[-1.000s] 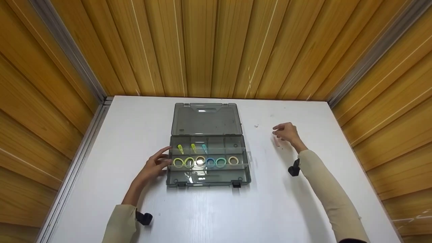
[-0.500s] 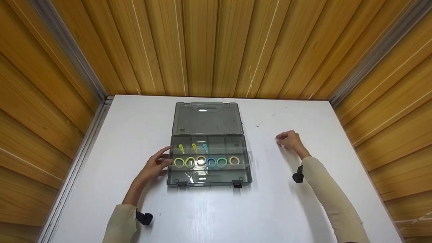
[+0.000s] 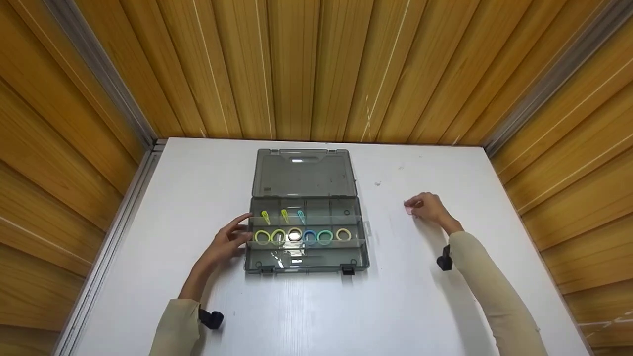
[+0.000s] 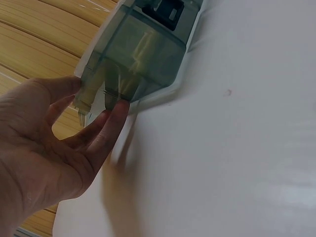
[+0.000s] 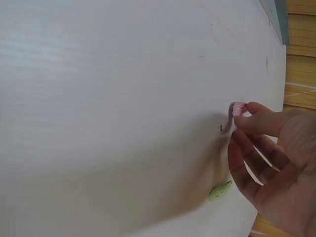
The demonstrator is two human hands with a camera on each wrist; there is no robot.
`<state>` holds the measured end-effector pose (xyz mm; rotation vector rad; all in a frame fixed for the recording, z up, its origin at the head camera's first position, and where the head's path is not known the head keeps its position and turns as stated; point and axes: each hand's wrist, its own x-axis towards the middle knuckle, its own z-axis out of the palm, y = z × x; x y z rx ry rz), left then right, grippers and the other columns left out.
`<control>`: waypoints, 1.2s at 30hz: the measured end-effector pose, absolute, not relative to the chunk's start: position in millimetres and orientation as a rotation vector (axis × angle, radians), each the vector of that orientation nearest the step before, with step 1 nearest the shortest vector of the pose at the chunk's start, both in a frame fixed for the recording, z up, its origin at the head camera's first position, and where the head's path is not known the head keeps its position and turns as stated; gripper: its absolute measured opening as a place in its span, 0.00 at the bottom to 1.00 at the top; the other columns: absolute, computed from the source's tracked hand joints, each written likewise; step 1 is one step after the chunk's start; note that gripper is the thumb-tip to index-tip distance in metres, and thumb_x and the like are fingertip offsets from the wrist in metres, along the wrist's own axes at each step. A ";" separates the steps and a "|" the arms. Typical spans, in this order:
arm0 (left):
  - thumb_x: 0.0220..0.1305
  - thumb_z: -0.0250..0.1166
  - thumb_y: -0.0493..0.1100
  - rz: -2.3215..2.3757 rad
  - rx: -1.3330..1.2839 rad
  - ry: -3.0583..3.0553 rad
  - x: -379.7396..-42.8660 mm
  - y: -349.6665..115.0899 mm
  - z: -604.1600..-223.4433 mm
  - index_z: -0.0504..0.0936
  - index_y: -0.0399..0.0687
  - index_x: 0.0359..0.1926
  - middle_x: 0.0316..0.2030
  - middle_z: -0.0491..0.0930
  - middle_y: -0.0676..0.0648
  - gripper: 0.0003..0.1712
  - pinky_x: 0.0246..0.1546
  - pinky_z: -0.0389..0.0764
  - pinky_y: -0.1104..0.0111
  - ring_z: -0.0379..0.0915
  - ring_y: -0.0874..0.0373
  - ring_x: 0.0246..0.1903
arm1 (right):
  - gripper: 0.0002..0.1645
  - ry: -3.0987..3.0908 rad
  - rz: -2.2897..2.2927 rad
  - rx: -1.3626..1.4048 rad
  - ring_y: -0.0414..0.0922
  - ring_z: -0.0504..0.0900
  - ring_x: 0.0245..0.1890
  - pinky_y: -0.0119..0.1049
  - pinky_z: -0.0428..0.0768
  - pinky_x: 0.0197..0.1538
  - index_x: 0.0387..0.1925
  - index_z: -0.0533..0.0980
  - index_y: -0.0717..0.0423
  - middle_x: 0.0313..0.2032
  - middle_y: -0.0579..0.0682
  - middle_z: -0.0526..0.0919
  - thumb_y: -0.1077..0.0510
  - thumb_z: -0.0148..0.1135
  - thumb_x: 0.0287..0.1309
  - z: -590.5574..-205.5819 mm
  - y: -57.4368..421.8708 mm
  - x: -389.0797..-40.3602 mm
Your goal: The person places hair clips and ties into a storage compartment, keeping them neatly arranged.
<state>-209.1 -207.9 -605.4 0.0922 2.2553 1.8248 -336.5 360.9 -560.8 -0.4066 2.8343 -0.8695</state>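
A grey translucent organizer box (image 3: 306, 259) lies on the table with its lid (image 3: 304, 173) laid back. My left hand (image 3: 227, 242) rests against the box's left side, thumb and fingers spread along the edge. In the back row of compartments are two yellow hair clips (image 3: 265, 216) and a blue hair clip (image 3: 301, 216). Several hair ties (image 3: 325, 237) line the middle row. At the right, my right hand (image 3: 429, 207) pinches a small pink hair tie (image 5: 239, 108) between thumb and index finger, close over the table; the other fingers are loosely bent.
A small green clip-like piece (image 5: 219, 191) lies on the table (image 5: 98, 98) beneath the right hand in the right wrist view. The front row of the box shows no items. Wood-patterned panels (image 3: 296, 69) rise behind and beside the table.
My right hand has lowered toward the table, moved slightly nearer and right, and taken hold of the pink hair tie. My left hand has stayed at the box's side.
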 end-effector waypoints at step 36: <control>0.74 0.62 0.40 1.826 0.032 2.227 -209.3 -206.9 -604.8 0.61 0.54 0.79 0.68 0.68 0.31 0.36 0.55 0.83 0.48 0.73 0.39 0.63 | 0.07 2.966 -0.774 -0.619 0.60 0.83 0.42 0.57 0.80 0.50 0.41 0.88 0.64 0.38 0.60 0.87 0.65 0.69 0.62 -574.7 350.2 -333.2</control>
